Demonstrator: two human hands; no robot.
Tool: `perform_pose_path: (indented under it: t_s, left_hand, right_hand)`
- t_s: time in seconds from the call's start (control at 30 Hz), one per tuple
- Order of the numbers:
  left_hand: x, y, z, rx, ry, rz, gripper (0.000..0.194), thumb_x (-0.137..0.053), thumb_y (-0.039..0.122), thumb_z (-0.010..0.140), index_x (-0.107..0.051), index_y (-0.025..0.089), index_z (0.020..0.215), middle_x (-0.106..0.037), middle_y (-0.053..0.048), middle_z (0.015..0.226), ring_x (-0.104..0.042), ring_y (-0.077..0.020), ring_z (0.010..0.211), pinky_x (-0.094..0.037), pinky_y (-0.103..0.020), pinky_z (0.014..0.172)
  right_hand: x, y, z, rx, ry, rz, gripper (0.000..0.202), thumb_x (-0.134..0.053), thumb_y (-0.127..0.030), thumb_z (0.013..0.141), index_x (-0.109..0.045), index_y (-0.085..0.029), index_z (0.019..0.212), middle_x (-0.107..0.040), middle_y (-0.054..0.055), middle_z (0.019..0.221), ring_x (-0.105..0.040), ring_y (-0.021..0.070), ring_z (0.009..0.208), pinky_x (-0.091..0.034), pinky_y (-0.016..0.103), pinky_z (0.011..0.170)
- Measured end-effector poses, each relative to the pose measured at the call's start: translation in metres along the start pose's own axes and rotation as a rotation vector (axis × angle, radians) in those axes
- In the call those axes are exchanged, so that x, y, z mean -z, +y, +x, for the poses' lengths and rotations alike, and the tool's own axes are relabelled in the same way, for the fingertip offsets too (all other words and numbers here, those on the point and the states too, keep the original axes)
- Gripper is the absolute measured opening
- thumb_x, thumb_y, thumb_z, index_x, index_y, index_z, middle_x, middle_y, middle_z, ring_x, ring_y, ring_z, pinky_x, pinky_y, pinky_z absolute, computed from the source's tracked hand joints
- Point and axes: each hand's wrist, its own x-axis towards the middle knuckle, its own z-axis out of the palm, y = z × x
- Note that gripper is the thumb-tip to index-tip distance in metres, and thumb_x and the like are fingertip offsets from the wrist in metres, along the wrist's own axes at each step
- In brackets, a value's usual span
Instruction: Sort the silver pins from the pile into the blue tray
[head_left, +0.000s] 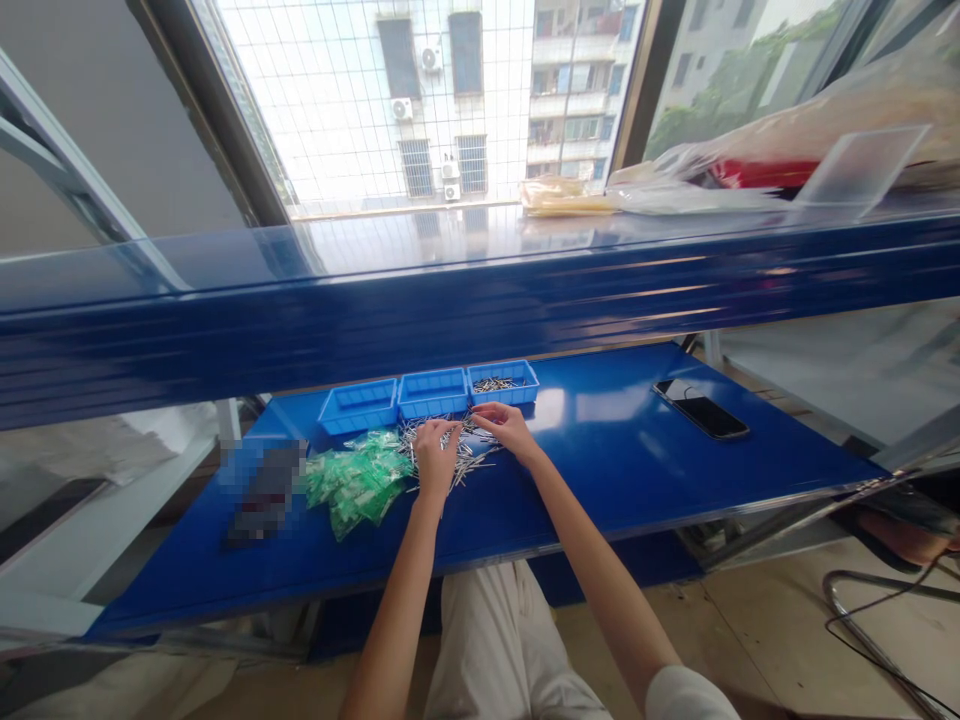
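Note:
Both hands are over a loose pile of thin silvery metal rods point(466, 468) on the blue table. My left hand point(436, 455) is closed, thumb and fingers drawn together above the pile. Close to its right, my right hand point(506, 428) pinches with its fingertips pointing toward the left one. Whatever lies between the fingertips is too small to make out. Left of the pile is a heap of small green plastic bags point(360, 482). Behind the hands, a blue bin point(534, 385) contains similar short metal pieces.
Left of that bin stand two more blue bins, the middle one point(433, 382) and the left one point(337, 408). A phone point(705, 410) lies on the right of the table point(615, 470). A pixelated dark object point(268, 490) lies at left. A blue shelf point(375, 300) crosses above the bins.

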Motion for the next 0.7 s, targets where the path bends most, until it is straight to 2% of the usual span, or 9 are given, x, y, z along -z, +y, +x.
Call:
perform_pose_path:
  t_s: [0.3,0.47,0.7]
  left_hand:
    - [0.0027,0.0053,0.0006,-0.009,0.022,-0.061,0.019,-0.053,0.035,0.079,-0.064,0.020,0.081,-0.061,-0.003,0.082,-0.053,-0.0193,0.086,-0.039,-0.035,0.081]
    - [0.0019,0.0040,0.0013,-0.012,0.047,-0.074,0.019,-0.053,0.034,0.079,-0.064,0.019,0.080,-0.060,-0.004,0.081,-0.054,-0.0192,0.084,-0.040,-0.035,0.079]
    - [-0.0003,0.0001,0.0007,-0.065,0.009,-0.036,0.018,-0.056,0.034,0.076,-0.066,0.020,0.075,-0.058,-0.004,0.079,-0.053,-0.0189,0.081,-0.041,-0.035,0.077]
  right_hand:
    - [0.0002,-0.0044,-0.0018,-0.028,-0.020,0.064,0.035,-0.066,-0.040,0.064,-0.065,-0.016,0.090,-0.067,0.006,0.077,-0.060,0.0161,0.068,-0.043,0.025,0.055]
    - [0.0003,-0.0087,-0.0034,-0.024,-0.076,0.110,0.037,-0.067,-0.039,0.064,-0.066,-0.017,0.093,-0.067,0.006,0.080,-0.060,0.0155,0.070,-0.043,0.025,0.058]
    - [-0.0020,-0.0061,-0.0029,-0.008,-0.073,0.133,0.028,-0.068,-0.038,0.062,-0.069,-0.017,0.079,-0.067,0.007,0.081,-0.059,0.0168,0.073,-0.044,0.027,0.062]
